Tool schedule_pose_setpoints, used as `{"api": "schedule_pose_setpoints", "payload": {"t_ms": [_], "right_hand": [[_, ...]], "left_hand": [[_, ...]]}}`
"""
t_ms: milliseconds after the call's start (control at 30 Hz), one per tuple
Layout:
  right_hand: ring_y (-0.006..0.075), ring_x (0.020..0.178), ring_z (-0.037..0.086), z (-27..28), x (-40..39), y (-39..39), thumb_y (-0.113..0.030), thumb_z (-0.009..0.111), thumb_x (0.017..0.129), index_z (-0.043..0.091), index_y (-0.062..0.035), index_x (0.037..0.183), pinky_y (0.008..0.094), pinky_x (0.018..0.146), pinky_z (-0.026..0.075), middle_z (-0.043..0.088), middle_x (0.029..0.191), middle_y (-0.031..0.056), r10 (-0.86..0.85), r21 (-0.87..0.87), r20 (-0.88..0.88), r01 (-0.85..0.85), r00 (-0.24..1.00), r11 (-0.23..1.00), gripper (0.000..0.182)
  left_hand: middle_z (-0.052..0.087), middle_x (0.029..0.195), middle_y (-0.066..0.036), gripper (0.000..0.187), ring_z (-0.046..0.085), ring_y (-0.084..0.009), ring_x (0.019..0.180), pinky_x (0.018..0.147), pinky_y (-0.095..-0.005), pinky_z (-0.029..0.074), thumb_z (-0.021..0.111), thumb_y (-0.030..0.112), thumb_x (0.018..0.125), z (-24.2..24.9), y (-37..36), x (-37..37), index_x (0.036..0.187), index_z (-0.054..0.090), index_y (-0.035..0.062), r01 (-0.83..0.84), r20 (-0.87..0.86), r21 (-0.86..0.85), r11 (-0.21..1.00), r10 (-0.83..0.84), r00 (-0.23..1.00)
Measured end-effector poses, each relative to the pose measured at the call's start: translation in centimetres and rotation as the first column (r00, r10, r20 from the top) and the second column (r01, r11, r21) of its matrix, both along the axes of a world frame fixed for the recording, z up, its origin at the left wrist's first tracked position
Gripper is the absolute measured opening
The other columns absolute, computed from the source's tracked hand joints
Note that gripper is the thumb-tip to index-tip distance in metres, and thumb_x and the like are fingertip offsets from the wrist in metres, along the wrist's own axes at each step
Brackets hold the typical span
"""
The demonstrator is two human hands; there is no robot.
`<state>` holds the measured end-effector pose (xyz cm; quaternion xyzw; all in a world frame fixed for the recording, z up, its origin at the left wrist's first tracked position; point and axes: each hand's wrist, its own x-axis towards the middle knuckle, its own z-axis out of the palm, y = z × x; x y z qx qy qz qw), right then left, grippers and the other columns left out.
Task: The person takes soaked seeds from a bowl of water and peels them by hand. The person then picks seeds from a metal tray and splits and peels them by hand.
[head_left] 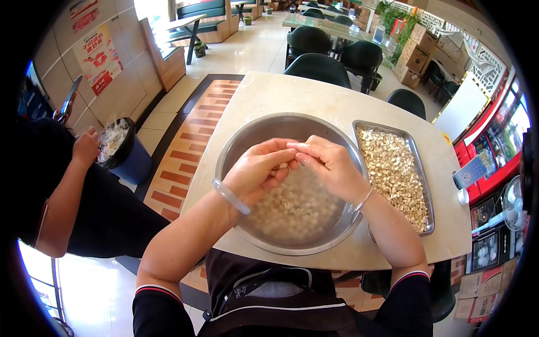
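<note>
Nearest the camera, wears a dark apron (pixel 281 317) with pale piping, close against the table (pixel 281 92). Leans both bare forearms out over that pale, smooth top.

Shares the room with a co-worker (pixel 101 213) in dark clothes at the left, separate from the bowlwork, with one bare hand (pixel 86 145) near a lined bin (pixel 129 165).

On the table, has a wide metal bowl (pixel 247 140) directly below the hands, part filled with cloudy liquid. Just beside it, to the right, has a shallow metal tray (pixel 425 185), thickly spread with cut pale chunks (pixel 393 174).

Holds the left grip (pixel 289 154) curled above the bowl, fingers closed around a few small pale pieces (pixel 280 167). Brings the right grip (pixel 302 150) against it, fingertips touching; cannot tell from here whether closed on a piece or merely pressing. Wears a thick pale bangle (pixel 230 196) on the left wrist, a thin bracelet (pixel 364 200) on the right.

Below, shows many more loose pieces (pixel 295 208) in the liquid. Seems midway through close fingertip handling of single pieces. Calls next, by judgement, for a light, steady pinch with the right and a secure curl with the left, low over the bowl.
</note>
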<state>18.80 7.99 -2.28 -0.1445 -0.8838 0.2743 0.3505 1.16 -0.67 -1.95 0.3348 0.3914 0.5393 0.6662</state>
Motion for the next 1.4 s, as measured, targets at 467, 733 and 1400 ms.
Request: {"api": "schedule_pose_setpoints", "payload": {"t_ms": [467, 733, 1400], "right_hand": [[0.0037, 0.065, 0.048, 1.8, 0.6, 0.5, -0.016, 0.06, 0.094, 0.065, -0.0019, 0.109, 0.0177, 0.055, 0.037, 0.06, 0.079, -0.0009, 0.054, -0.806, -0.078, -0.095, 0.995, 0.584, 0.021], [0.0103, 0.076, 0.06, 0.5, -0.5, -0.2, -0.016, 0.065, 0.091, 0.067, -0.0033, 0.11, 0.0247, 0.072, 0.05, 0.071, 0.095, 0.0081, 0.079, -0.376, -0.052, -0.093, 0.996, 0.922, 0.023], [0.0098, 0.075, 0.061, 1.7, 0.3, -0.9, -0.011, 0.064, 0.091, 0.068, 0.0011, 0.109, 0.0236, 0.066, 0.049, 0.064, 0.08, 0.0022, -0.039, -0.092, -0.015, 0.038, 0.999, 0.995, 0.022]], "left_hand": [[0.058, 0.08, -0.009, 0.031, 0.044, -0.0092, 0.051, 0.041, -0.0198, 0.028, 0.04, 0.014, 0.094, 0.7, 0.1, -0.1, 0.118, 0.052, -0.001, -0.005, 0.191, -0.042, 0.999, 0.013, 0.982], [0.054, 0.069, -0.007, 0.018, 0.042, -0.0096, 0.045, 0.04, -0.0207, 0.029, 0.039, 0.014, 0.093, 0.6, 0.0, -0.2, 0.097, 0.052, 0.0019, 0.119, 0.082, -0.071, 0.99, -0.113, 0.99], [0.056, 0.077, 0.001, 0.019, 0.04, -0.0008, 0.056, 0.045, -0.0143, 0.028, 0.06, 0.02, 0.095, 0.7, -0.1, 0.2, 0.101, 0.062, 0.002, -0.025, 0.002, -0.053, 0.998, 0.025, 1.0]]}}
